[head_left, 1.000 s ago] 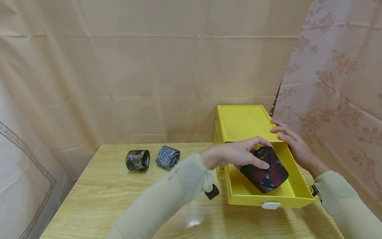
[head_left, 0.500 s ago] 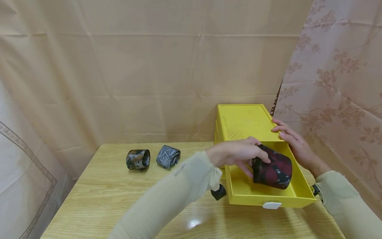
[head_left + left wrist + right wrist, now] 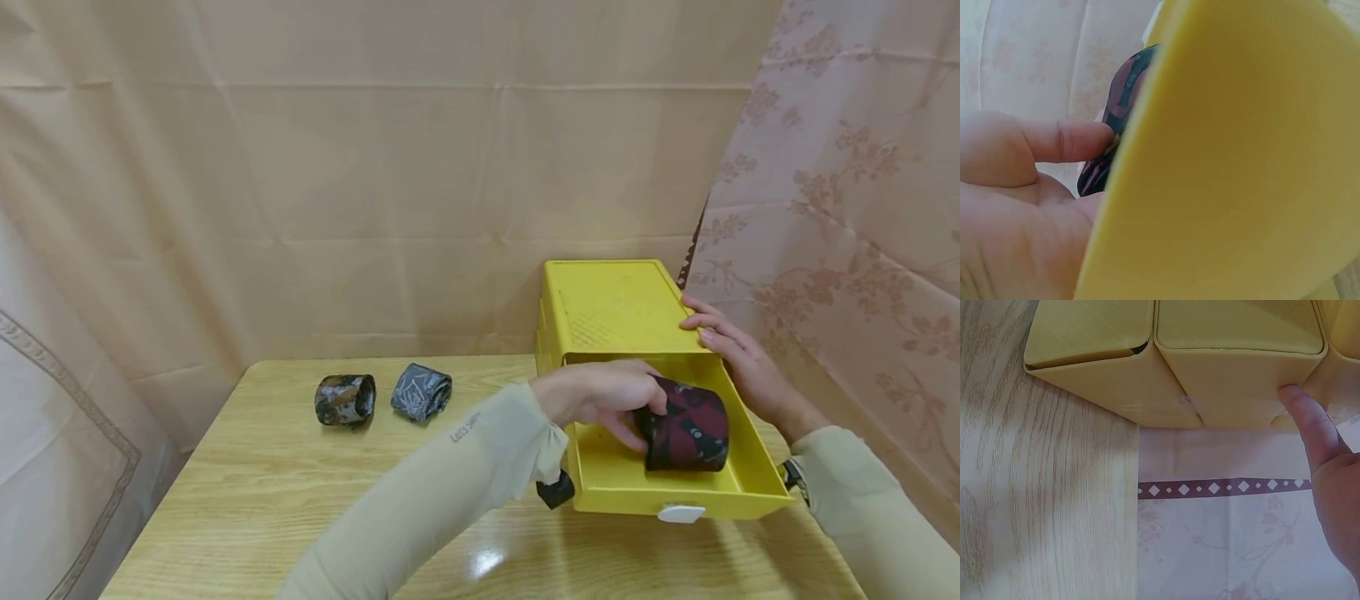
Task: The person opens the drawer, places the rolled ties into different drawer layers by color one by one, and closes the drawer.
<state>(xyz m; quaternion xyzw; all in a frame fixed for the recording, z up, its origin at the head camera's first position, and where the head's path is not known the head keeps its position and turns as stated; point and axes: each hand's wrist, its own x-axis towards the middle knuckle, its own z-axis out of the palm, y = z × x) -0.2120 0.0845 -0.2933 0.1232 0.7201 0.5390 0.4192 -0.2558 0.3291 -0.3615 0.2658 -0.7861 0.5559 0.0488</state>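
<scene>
A rolled-up dark red and black patterned cloth [image 3: 690, 427] lies over the floor of the pulled-out yellow drawer [image 3: 611, 467]. My left hand [image 3: 603, 398] reaches in from the left and grips the roll's near-left end. In the left wrist view, the thumb [image 3: 1069, 142] presses on the cloth [image 3: 1124, 87], while the drawer wall [image 3: 1229, 150] hides the fingers. My right hand [image 3: 738, 358] rests on the right edge of the yellow drawer cabinet [image 3: 622, 304], fingers extended along its top. The right wrist view shows one digit [image 3: 1310, 419] against the cabinet's side [image 3: 1235, 387].
On the wooden table [image 3: 360, 500], a brown-and-black camouflage cloth roll [image 3: 341, 402] and a grey patterned cloth roll [image 3: 420, 392] lie left of the cabinet. A white handle [image 3: 681, 514] projects from the drawer front. Beige curtains hang behind, a floral cloth [image 3: 847, 208] at the right.
The left hand has lowered the red and black cloth roll into the drawer, turning it to lie more level. The right hand has stayed on the cabinet's edge.
</scene>
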